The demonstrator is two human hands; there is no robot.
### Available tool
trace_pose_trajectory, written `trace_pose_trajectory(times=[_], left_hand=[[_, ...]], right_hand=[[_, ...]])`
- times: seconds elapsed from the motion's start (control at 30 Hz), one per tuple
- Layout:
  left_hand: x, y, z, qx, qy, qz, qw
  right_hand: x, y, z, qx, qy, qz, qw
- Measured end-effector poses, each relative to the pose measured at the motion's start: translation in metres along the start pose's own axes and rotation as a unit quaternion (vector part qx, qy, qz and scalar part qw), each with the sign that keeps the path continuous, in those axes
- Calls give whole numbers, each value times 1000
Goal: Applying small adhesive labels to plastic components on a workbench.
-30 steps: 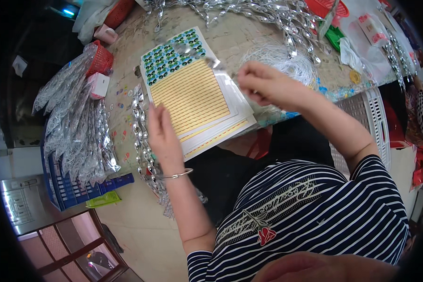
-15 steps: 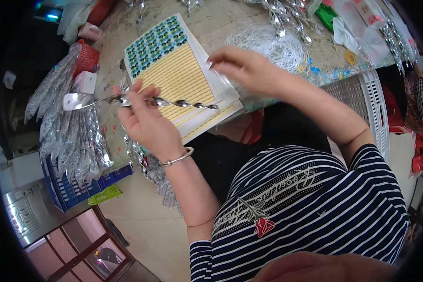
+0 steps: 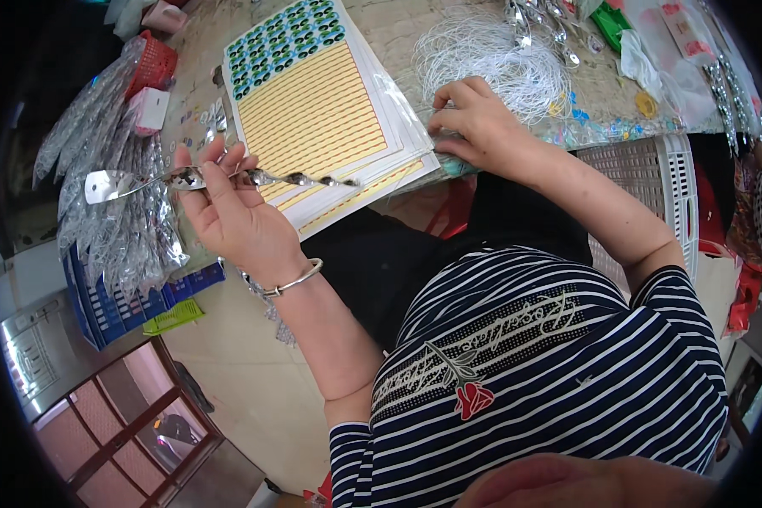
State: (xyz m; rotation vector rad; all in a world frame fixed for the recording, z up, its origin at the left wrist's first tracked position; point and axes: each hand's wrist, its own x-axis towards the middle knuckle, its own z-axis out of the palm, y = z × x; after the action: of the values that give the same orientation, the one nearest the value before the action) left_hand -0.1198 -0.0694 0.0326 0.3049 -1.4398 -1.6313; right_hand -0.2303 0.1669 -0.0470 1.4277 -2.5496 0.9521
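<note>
My left hand (image 3: 241, 216) is closed on a twisted silver strip (image 3: 300, 179), its thumb laid across it. The strip's flat, wide end (image 3: 110, 185) sticks out on the left, and its spiral tail hangs over the sheets. Below it lies a stack of printed sheets (image 3: 313, 106); the top one has rows of green and blue oval stickers (image 3: 284, 49) above yellow striped rows. My right hand (image 3: 487, 131) is at the right edge of the stack, fingers bent and tips drawn in. What those fingertips hold, if anything, is too small to make out.
Loose white string (image 3: 499, 72) is heaped beyond my right hand. Bagged silver twists (image 3: 123, 212) hang over the table's left edge, near a red basket (image 3: 154, 63) and a small white box (image 3: 150, 111). A pale plastic crate (image 3: 677, 195) stands at the right.
My right hand has come down to the edge of the sheets and its fingers have curled in. My left hand has shifted slightly left with the strip. The whole view has shifted a little.
</note>
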Motion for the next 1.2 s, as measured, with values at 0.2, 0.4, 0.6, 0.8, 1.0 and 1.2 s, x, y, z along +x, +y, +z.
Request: trace_pose_trajectory(times=[0.2, 0.4, 0.6, 0.8, 1.0, 1.2], left_hand=[[-13, 19, -20, 80, -77, -35, 993], [-55, 22, -8, 199, -214, -285, 913], [-95, 13, 5, 94, -293, -300, 903], [-106, 17, -12, 162, -270, -317, 895], [-110, 17, -40, 187, -209, -305, 910], [-119, 16, -34, 186, -224, -327, 899]], right_hand=[[2, 2, -17, 40, 4, -12, 999], [3, -46, -48, 277, -83, 95, 953], [-6, -68, -38, 326, -103, 79, 936], [-14, -67, -44, 341, -154, 156, 914], [-29, -49, -48, 357, -126, 191, 906], [-37, -59, -46, 327, -215, 259, 883]])
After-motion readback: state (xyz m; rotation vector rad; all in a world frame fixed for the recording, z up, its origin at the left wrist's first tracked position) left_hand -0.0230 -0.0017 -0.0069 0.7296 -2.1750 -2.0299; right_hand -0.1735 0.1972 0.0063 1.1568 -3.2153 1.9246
